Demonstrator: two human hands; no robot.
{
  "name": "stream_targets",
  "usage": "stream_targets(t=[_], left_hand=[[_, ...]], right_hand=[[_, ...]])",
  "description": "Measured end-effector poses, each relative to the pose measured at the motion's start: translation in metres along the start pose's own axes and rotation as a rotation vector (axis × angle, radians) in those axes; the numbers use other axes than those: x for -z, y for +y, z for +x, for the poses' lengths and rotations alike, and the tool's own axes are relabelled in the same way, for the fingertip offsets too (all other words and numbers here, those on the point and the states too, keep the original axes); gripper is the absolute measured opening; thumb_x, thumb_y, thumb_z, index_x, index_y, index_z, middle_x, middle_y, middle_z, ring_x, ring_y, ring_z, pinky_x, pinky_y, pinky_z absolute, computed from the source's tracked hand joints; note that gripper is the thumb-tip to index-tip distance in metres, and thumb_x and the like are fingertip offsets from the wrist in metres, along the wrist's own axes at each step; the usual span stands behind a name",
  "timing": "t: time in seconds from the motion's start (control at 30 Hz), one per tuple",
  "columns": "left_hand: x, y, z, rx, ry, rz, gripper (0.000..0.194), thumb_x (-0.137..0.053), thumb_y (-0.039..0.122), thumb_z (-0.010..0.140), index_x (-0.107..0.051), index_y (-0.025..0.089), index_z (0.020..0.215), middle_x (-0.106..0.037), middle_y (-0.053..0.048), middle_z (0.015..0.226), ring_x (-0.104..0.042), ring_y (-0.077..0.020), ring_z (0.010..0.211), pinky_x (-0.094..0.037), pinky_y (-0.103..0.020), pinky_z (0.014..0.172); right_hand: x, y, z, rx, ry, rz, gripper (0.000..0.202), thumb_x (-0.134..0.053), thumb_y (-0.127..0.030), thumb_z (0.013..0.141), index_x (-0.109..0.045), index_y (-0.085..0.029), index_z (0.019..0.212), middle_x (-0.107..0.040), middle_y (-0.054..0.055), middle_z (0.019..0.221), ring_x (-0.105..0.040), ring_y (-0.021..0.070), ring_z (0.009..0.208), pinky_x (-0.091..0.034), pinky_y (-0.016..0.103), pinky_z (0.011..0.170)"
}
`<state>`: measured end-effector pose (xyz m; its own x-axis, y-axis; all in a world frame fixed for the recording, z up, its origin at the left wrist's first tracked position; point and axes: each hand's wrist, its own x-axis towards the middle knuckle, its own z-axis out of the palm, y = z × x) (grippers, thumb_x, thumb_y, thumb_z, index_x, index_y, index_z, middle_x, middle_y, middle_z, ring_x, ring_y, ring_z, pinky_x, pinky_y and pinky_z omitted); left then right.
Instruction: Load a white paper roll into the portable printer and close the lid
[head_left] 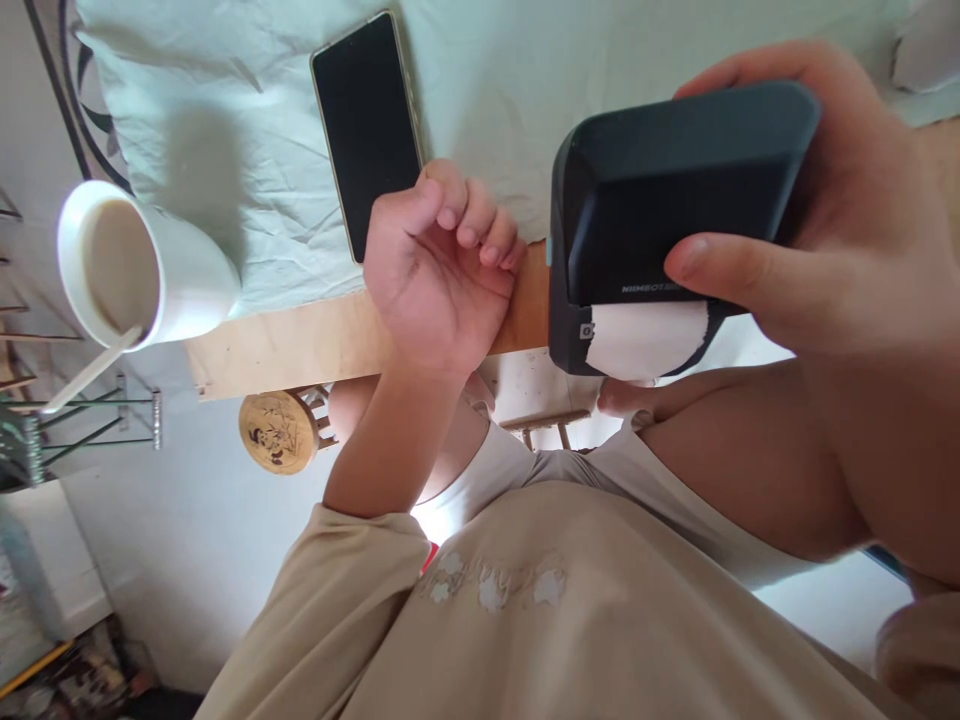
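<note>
A black label printer (675,200) is held up in my right hand (817,220), with the thumb pressed on its face and the fingers behind it. White paper (649,338) shows at the printer's lower opening. My left hand (450,265) is palm up at the table's edge, its fingers curled in and nothing visible in them. Just behind it, a phone (367,130) with a dark screen lies on the pale green cloth (495,90).
At the left stands a white cup (187,280) of light brown drink with a spoon (94,370) in it. The wooden table edge (277,345) runs below the cloth. A small round stool (277,432) and a green metal rack (97,430) are lower left.
</note>
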<state>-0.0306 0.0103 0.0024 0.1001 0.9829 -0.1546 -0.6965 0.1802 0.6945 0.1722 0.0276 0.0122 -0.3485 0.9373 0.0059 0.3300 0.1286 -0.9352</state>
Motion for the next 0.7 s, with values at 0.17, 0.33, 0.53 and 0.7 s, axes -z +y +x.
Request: stream_targets(t=[0.17,0.33,0.53,0.7], left_hand=[[0.002,-0.012,0.002,-0.119,-0.038,0.159,0.036,-0.069,0.003,0.07,-0.037,0.019,0.066,-0.029,0.004,0.065,-0.035,-0.0035,0.056,-0.033,-0.019,0.053],[0.006,-0.016,0.003,-0.139,-0.01,0.196,0.024,-0.067,0.014,0.079,-0.045,0.021,0.071,-0.052,0.005,0.081,-0.045,-0.0029,0.06,-0.038,-0.02,0.057],[0.013,-0.016,0.006,-0.145,-0.034,0.191,0.006,-0.06,0.025,0.085,-0.057,0.021,0.083,-0.06,0.004,0.073,-0.05,-0.0034,0.061,-0.042,-0.02,0.06],[-0.005,-0.009,0.0,-0.147,0.143,0.19,0.022,-0.039,0.023,0.094,-0.058,0.022,0.084,-0.059,0.004,0.069,-0.05,-0.0047,0.06,-0.045,-0.022,0.063]], right_hand=[[0.001,0.001,0.001,0.021,0.002,0.049,0.059,-0.072,-0.053,0.063,-0.054,-0.025,0.113,-0.053,0.0,0.095,-0.047,0.0043,0.081,-0.038,0.021,0.066],[0.002,0.001,-0.001,0.016,0.011,0.071,0.06,-0.073,-0.051,0.062,-0.054,-0.024,0.113,-0.052,0.0,0.094,-0.046,0.0045,0.079,-0.038,0.02,0.065],[-0.005,-0.012,0.002,0.173,0.082,0.177,0.048,-0.068,-0.046,0.068,-0.055,-0.024,0.108,-0.052,-0.003,0.096,-0.048,0.0036,0.087,-0.041,0.018,0.077],[-0.022,-0.025,0.013,0.259,0.027,0.411,0.042,-0.056,-0.048,0.079,-0.04,-0.019,0.104,-0.054,-0.003,0.097,-0.054,0.004,0.091,-0.047,0.019,0.082]])
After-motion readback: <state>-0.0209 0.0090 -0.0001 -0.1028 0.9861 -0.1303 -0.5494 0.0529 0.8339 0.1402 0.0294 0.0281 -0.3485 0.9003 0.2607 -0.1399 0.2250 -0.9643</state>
